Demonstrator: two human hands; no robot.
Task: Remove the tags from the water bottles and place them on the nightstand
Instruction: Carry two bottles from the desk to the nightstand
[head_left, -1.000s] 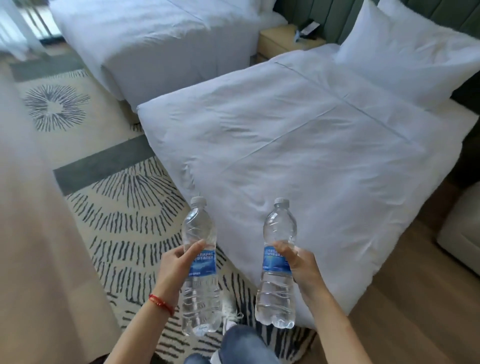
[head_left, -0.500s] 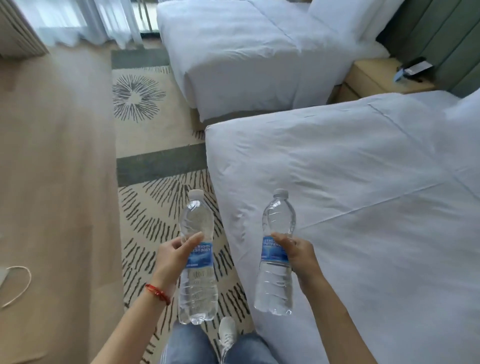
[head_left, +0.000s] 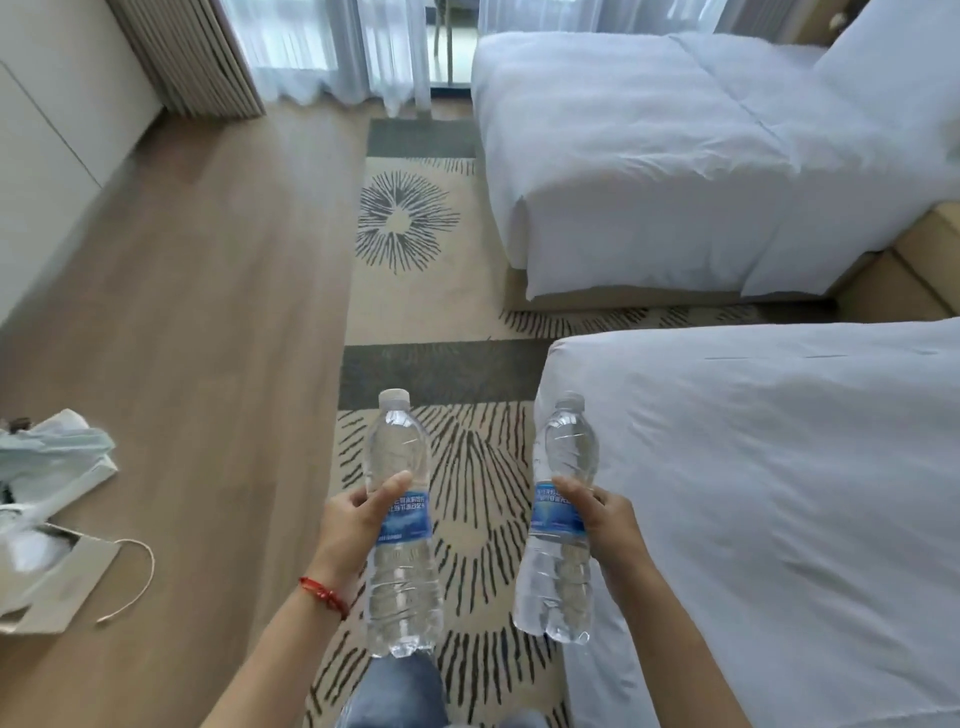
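I hold two clear plastic water bottles upright in front of me, one in each hand. My left hand (head_left: 353, 530) grips the left bottle (head_left: 400, 587) around its blue label. My right hand (head_left: 605, 519) grips the right bottle (head_left: 558, 587) at its blue label too. Both bottles have white caps and hang above the patterned rug (head_left: 467, 467). The wooden nightstand (head_left: 904, 280) shows only as a corner at the right edge, between the two beds.
The near bed (head_left: 779, 493) with white bedding is close on my right. A second white bed (head_left: 675, 156) lies farther off. Wooden floor (head_left: 208, 338) spreads to the left, with a paper bag (head_left: 57, 582) and crumpled plastic on it. Sheer curtains hang at the far window.
The view has swung left: the near bed has slid to the right, more wooden floor and the paper bag have come into sight. Both hands still hold the bottles the same way.
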